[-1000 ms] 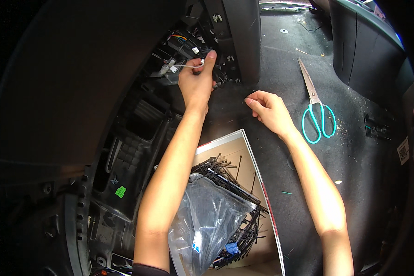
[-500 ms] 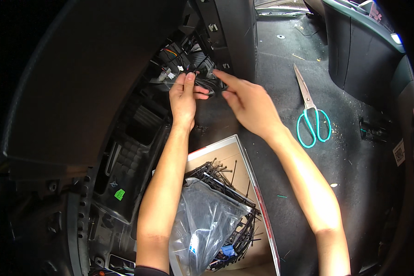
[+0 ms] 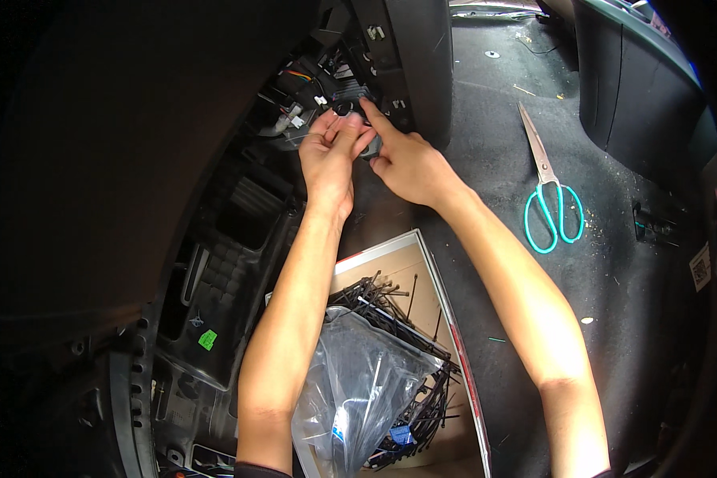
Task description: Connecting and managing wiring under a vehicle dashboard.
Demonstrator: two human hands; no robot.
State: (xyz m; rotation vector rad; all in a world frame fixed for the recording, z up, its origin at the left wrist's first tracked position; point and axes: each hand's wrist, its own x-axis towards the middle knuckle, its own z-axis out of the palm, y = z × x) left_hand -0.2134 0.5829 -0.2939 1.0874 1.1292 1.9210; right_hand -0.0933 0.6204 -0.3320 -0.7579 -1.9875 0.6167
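Observation:
My left hand point(image 3: 328, 163) is closed, palm up, round a bundle of black cable point(image 3: 344, 108) in front of an opening in the dark car trim. The thumb lies over the cable and partly hides it. From the right my right hand point(image 3: 417, 166) meets the bundle, its index finger stretched along the far side and touching there. Its thumb is apart from that finger, lower down, and the other fingers are curled under. Behind the hands, white connectors point(image 3: 296, 121) and coloured wires point(image 3: 299, 75) show inside the opening.
Below my hands stands an open cardboard box point(image 3: 454, 342) with black cable ties point(image 3: 434, 410) and a clear plastic bag point(image 3: 350, 390). Scissors with teal handles point(image 3: 553, 215) lie on the dark floor mat point(image 3: 502, 279) to the right. Dark trim with hollows point(image 3: 247, 211) runs along the left.
My left hand has shifted slightly right and its fingers have drawn in round the cable. The right hand has moved a little left and up, with its index finger straighter against the bundle.

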